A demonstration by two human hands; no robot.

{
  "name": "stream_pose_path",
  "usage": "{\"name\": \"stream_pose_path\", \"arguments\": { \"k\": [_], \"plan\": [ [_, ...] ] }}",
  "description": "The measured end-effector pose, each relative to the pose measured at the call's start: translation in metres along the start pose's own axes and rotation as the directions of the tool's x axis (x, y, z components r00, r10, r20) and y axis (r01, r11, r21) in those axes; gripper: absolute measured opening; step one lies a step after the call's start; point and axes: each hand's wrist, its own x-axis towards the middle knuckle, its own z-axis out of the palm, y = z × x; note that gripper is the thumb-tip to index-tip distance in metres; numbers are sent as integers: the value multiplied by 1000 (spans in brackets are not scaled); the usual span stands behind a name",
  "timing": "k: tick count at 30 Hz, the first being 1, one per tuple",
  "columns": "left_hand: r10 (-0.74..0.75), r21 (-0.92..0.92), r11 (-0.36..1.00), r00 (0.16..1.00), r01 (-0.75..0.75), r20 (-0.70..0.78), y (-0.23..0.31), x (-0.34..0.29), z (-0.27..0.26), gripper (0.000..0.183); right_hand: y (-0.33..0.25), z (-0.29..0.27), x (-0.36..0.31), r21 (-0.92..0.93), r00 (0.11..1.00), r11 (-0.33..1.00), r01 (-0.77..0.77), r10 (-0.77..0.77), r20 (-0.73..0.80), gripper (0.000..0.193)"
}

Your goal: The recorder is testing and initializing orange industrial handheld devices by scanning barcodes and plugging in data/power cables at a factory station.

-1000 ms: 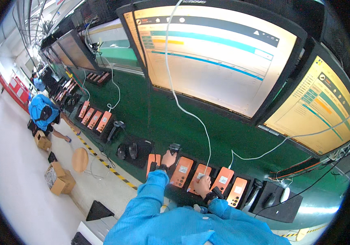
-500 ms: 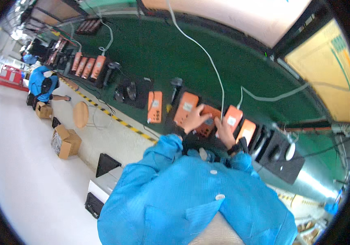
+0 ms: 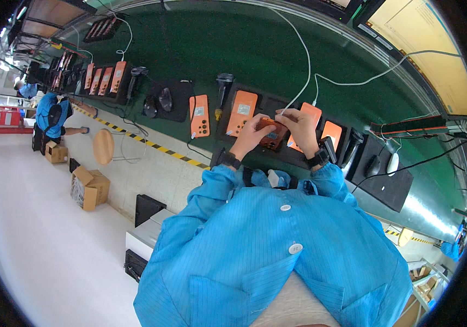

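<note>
My left hand point(image 3: 251, 138) is closed around the near-left side of an orange phone point(image 3: 273, 139) that shows its back with dark camera rings. Beside it, my right hand point(image 3: 301, 128) pinches the end of a white cable point(image 3: 304, 82) at the phone's far edge. Whether the plug sits in the phone is hidden by the fingers. Left of my hands another orange phone point(image 3: 243, 109) lies in a black tray. To the right are an orange phone point(image 3: 311, 113) with a white cable at its top and one more orange phone point(image 3: 331, 134).
Farther left on the green bench point(image 3: 201, 46) lie a single orange phone point(image 3: 199, 117), a handheld scanner point(image 3: 223, 87) and a dark mouse point(image 3: 165, 99). At right, a white mouse point(image 3: 392, 163) rests on a black mat point(image 3: 391, 188). A seated co-worker point(image 3: 51, 117) is at far left.
My left hand has gone from spread fingers to gripping the phone. The right hand has moved up to its far edge and now pinches the cable. The whole view has shifted slightly.
</note>
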Motion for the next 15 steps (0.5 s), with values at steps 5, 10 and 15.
{"name": "stream_pose_path", "arguments": {
  "k": [5, 10, 15],
  "plan": [
    [4, 18, 1000, 1000, -4, -17, 4, -2, 2, 23, 1, 2, -4, -52, 999, 997, -48, 48, 0, 23],
    [-47, -22, 999, 999, 47, 4, 7, -5, 6, 21, -3, 3, -4, -377, 992, 919, 111, -124, -9, 22],
    [32, -92, 995, 999, -33, -12, 4, -17, 2, 27, -4, 12, -6, -425, 996, 903, 68, -83, -17, 19]
  ]
}}
